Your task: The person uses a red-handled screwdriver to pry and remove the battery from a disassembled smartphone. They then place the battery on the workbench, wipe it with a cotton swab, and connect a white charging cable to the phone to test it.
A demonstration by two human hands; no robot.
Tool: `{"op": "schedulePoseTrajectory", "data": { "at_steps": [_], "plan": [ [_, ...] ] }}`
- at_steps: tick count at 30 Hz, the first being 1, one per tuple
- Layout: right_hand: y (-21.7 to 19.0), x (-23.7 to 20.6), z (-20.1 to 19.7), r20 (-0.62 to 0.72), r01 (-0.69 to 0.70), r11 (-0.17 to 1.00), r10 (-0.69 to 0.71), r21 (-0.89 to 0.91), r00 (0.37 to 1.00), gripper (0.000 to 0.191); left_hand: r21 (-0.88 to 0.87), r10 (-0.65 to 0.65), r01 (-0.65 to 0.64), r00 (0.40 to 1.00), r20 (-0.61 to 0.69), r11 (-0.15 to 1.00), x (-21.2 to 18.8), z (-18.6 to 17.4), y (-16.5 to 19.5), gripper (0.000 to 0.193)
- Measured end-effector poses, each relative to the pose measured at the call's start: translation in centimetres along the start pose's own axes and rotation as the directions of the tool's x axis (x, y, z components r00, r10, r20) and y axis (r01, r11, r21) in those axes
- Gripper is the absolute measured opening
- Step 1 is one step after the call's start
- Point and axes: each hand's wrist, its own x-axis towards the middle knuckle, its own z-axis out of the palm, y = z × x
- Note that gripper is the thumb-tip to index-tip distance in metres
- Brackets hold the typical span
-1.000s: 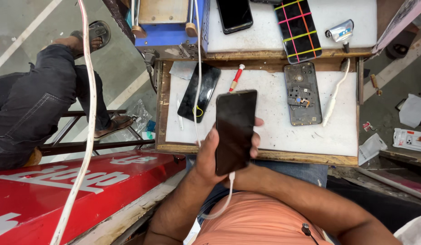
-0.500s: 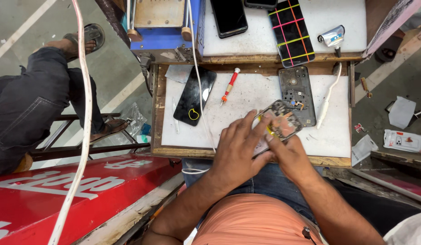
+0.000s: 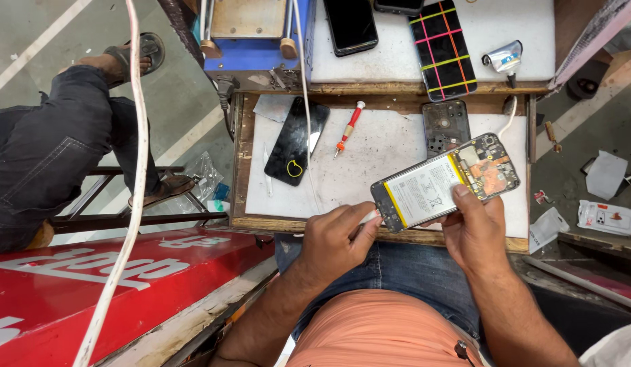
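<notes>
Two hands at work over the white tray (image 3: 397, 146). Right hand (image 3: 475, 228) clamped on the opened phone (image 3: 443, 182), thumb pressed on its top face near the circuit board, fingers wrapped underneath, holding it tilted just above the tray's near edge. Inside the phone, a white battery beside an orange and dark board. Left hand (image 3: 337, 239) closed around a thin white tool (image 3: 367, 217), fingers together, tool tip touching the phone's lower left corner. On the tray, well apart from the hands: a black screen panel (image 3: 296, 141) with a yellow loop marked on it, lying at the left; a red screwdriver (image 3: 348, 128) just beside it toward the middle; a dark back cover (image 3: 445, 126) at the far right, just above the held phone. A white cable (image 3: 303, 88) running down across the panel. On the shelf beyond the tray: a black phone (image 3: 351, 26) and a black panel with coloured stripes (image 3: 445, 49), side by side. At the far left, another person's leg in dark trousers (image 3: 50, 149), sandal on the foot. A red board (image 3: 118, 272) below it, crossed by a thick white cord (image 3: 128, 197).
</notes>
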Motion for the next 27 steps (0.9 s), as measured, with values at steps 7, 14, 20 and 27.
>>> {"op": "schedulePoseTrajectory", "data": {
  "at_steps": [7, 14, 20, 27],
  "plan": [
    [-2.1, -0.2, -1.2, -0.027, 0.089, 0.974, -0.085, 0.210, 0.996, 0.065, -0.214, -0.086, 0.093, 0.995, 0.044, 0.972, 0.0, -1.9, 0.4, 0.025],
    [-1.6, -0.2, -0.5, -0.017, 0.109, 0.970, -0.108, 0.218, 0.994, 0.070, -0.331, -0.018, 0.025, 1.000, 0.025, 0.943, 0.8, -2.5, 2.5, 0.023],
    [-0.2, -0.7, -0.5, 0.304, 0.231, 0.849, -0.087, -0.476, 0.949, 0.079, -0.260, 0.031, 0.012, 0.986, 0.161, 0.965, 2.3, -2.7, 3.2, 0.017],
    [1.2, -1.4, 0.0, 0.398, -0.025, 0.906, 0.209, -0.422, 0.893, 0.067, -0.032, 0.173, -0.170, 0.959, 0.224, 0.985, 4.3, -0.9, 3.2, 0.037]
  ]
}}
